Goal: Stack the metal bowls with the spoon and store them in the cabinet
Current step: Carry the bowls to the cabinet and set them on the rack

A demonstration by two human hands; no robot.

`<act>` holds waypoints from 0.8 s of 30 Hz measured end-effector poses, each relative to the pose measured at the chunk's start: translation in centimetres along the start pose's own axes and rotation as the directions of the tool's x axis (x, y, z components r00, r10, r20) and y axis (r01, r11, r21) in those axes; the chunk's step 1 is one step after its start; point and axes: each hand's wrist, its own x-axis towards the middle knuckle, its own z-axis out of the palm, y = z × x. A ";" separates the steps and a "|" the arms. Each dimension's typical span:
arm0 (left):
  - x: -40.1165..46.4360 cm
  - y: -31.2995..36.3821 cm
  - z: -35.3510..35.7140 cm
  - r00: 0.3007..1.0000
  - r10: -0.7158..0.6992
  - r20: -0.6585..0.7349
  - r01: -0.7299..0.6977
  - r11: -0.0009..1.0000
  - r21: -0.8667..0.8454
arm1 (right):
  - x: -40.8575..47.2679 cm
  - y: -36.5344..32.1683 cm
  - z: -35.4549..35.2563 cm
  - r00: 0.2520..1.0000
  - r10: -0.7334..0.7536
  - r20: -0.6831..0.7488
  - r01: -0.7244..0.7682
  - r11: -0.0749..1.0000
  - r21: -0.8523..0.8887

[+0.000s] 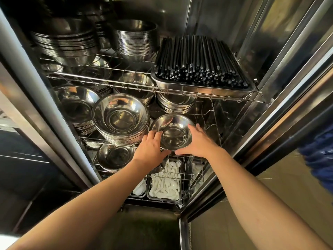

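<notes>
A small stack of shiny metal bowls (173, 132) rests at the front right of the cabinet's middle wire shelf (214, 123). My left hand (152, 147) grips its left rim and my right hand (200, 141) grips its right rim, thumbs under the near edge. No spoon shows inside the top bowl. To its left stands a taller stack of larger metal bowls (120, 117). The cabinet (270, 51) is stainless steel, with its door open.
The top shelf carries big bowl stacks (133, 38) and a steel tray of black chopsticks (200, 64). More bowls (115, 156) sit on the shelf below. Trays of white plastic spoons (165, 184) lie lowest. The open door (297, 159) stands on the right.
</notes>
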 end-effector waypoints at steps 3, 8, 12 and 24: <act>0.2 0.2 0.1 1.000 -0.013 0.011 0.013 1.000 -0.021 | 0.3 0.1 0.2 1.000 0.004 -0.002 -0.004 1.000 0.003; 0.4 -0.1 0.2 0.999 -0.006 0.038 0.008 0.998 -0.056 | 0.2 0.0 0.9 0.999 0.017 -0.043 -0.017 1.000 -0.003; 0.5 -0.5 0.1 0.998 0.015 0.054 -0.011 0.998 -0.069 | 0.0 -0.2 1.7 0.996 0.033 -0.081 -0.032 0.999 0.011; 0.1 -0.8 0.0 0.999 -0.010 0.041 0.013 0.997 -0.074 | -0.4 0.2 2.9 0.998 0.028 -0.050 -0.030 0.999 -0.038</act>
